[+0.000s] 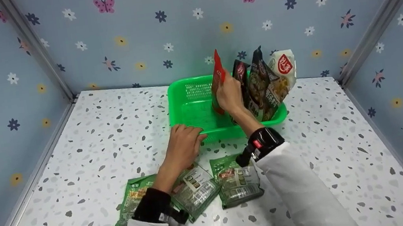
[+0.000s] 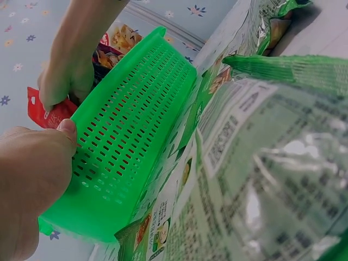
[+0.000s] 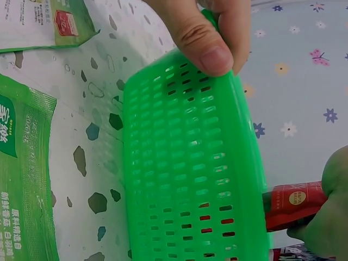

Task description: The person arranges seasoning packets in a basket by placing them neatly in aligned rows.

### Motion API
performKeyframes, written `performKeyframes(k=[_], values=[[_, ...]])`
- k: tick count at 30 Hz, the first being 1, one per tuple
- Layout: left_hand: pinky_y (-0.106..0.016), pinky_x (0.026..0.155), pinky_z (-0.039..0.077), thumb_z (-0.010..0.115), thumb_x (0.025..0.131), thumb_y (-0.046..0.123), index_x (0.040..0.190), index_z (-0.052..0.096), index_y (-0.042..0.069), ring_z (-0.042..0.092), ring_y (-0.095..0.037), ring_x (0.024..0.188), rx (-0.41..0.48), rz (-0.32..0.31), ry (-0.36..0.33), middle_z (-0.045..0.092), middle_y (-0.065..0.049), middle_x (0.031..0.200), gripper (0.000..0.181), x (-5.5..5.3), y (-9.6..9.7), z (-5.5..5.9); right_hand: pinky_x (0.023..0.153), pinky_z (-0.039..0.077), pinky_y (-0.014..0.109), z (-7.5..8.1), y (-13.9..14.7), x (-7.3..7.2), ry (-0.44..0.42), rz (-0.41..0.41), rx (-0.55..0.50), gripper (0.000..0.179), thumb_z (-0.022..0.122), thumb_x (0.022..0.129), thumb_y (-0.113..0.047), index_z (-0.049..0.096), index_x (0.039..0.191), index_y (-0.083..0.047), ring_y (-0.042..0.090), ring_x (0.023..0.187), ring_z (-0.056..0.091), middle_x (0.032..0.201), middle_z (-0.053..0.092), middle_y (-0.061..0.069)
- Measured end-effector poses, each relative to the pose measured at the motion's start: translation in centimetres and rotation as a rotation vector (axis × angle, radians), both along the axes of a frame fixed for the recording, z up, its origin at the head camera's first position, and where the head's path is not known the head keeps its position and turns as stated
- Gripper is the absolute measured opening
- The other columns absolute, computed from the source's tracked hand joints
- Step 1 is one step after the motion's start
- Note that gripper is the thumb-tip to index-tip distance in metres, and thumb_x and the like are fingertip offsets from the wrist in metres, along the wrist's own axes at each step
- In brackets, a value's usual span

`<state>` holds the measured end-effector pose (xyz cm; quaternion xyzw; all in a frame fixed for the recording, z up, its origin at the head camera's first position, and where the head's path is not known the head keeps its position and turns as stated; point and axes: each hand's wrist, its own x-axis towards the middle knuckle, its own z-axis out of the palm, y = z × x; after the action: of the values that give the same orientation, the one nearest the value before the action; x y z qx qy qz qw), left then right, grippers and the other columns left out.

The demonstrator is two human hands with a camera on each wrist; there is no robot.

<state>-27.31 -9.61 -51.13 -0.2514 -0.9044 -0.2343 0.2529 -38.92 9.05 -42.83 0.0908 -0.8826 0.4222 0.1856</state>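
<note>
A green plastic basket [image 1: 188, 130] with slotted sides stands on the speckled table by the back wall. My left hand [image 1: 185, 143] grips its front rim near the left corner, thumb on the outer side in the right wrist view. Inside the basket, my right hand [image 1: 229, 92] holds a red food packet [image 1: 217, 72] upright, its top edge sticking up above the fingers. Right of that hand, several dark packets [image 1: 258, 77] and one with a white top [image 1: 284, 65] lean together in the basket's right half. The left half of the basket floor [image 1: 197, 113] shows bare green plastic.
In front of the basket lie several green packets: one [image 1: 134, 197] partly behind the left wrist, one [image 1: 197, 192] in the middle and one [image 1: 238, 182] to the right. Flowered panels [image 1: 181, 25] enclose the table [image 1: 73, 154] at the back and both sides.
</note>
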Motion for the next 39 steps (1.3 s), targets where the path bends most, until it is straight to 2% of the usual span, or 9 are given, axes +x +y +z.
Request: performKeyframes(k=[4, 8, 15, 23, 29, 35, 39], values=[[-0.058, 0.102, 0.055, 0.069, 0.111, 0.034, 0.116, 0.083, 0.006, 0.074, -0.040, 0.100, -0.020, 0.009, 0.000, 0.087, -0.013, 0.108, 0.031, -0.1, 0.0, 0.0, 0.104, 0.063, 0.059, 0.0, -0.1, -0.2, -0.035, -0.012, 0.020, 0.043, 0.040, 0.124, -0.016, 0.055, 0.160, 0.002, 0.051, 0.122, 0.075, 0.130, 0.075, 0.032], [-0.058, 0.103, 0.055, 0.065, 0.112, 0.037, 0.117, 0.083, 0.006, 0.075, -0.039, 0.100, -0.024, 0.001, -0.011, 0.087, -0.013, 0.108, 0.036, -0.1, -0.1, 0.0, 0.104, 0.062, 0.058, -0.1, -0.1, -0.6, -0.044, -0.019, 0.033, 0.040, 0.039, 0.124, -0.016, 0.060, 0.153, 0.001, 0.050, 0.121, 0.075, 0.123, 0.075, 0.030], [-0.057, 0.102, 0.055, 0.065, 0.112, 0.037, 0.116, 0.082, 0.007, 0.074, -0.038, 0.097, -0.020, -0.001, 0.013, 0.086, -0.013, 0.105, 0.035, -0.2, -0.1, -0.1, 0.113, 0.060, 0.059, 0.2, -0.1, -1.0, -0.043, -0.048, 0.055, 0.041, 0.042, 0.124, -0.016, 0.060, 0.154, 0.004, 0.050, 0.131, 0.072, 0.135, 0.075, 0.031], [-0.054, 0.101, 0.055, 0.070, 0.110, 0.035, 0.116, 0.083, 0.011, 0.072, -0.036, 0.096, -0.048, 0.021, 0.061, 0.086, -0.009, 0.105, 0.028, -0.1, -0.1, -0.4, 0.101, 0.062, 0.058, 0.8, -0.1, -1.2, -0.051, -0.056, -0.011, 0.040, 0.048, 0.122, -0.020, 0.063, 0.150, 0.005, 0.047, 0.118, 0.077, 0.129, 0.077, 0.030], [-0.054, 0.102, 0.054, 0.068, 0.111, 0.037, 0.119, 0.082, 0.011, 0.072, -0.036, 0.099, -0.054, 0.023, 0.031, 0.087, -0.009, 0.109, 0.030, -0.1, -0.1, -0.3, 0.115, 0.060, 0.055, 1.0, 0.0, -1.1, -0.040, -0.039, -0.089, 0.045, 0.052, 0.121, -0.020, 0.055, 0.158, 0.004, 0.043, 0.133, 0.072, 0.147, 0.071, 0.027], [-0.056, 0.103, 0.054, 0.065, 0.112, 0.037, 0.119, 0.082, 0.009, 0.073, -0.037, 0.100, -0.048, 0.018, 0.015, 0.087, -0.012, 0.110, 0.034, -0.1, -0.1, -0.3, 0.121, 0.058, 0.052, 1.4, -0.2, -1.0, -0.066, -0.022, -0.193, 0.060, 0.053, 0.120, -0.027, 0.038, 0.173, -0.002, 0.037, 0.142, 0.068, 0.159, 0.063, 0.024], [-0.056, 0.103, 0.055, 0.068, 0.111, 0.036, 0.119, 0.082, 0.008, 0.073, -0.037, 0.100, -0.041, 0.017, 0.017, 0.086, -0.012, 0.109, 0.032, 0.0, -0.1, -0.2, 0.125, 0.056, 0.049, 1.6, -0.4, -1.2, -0.091, -0.029, -0.233, 0.068, 0.054, 0.119, -0.030, 0.028, 0.178, -0.008, 0.033, 0.150, 0.063, 0.169, 0.055, 0.020]])
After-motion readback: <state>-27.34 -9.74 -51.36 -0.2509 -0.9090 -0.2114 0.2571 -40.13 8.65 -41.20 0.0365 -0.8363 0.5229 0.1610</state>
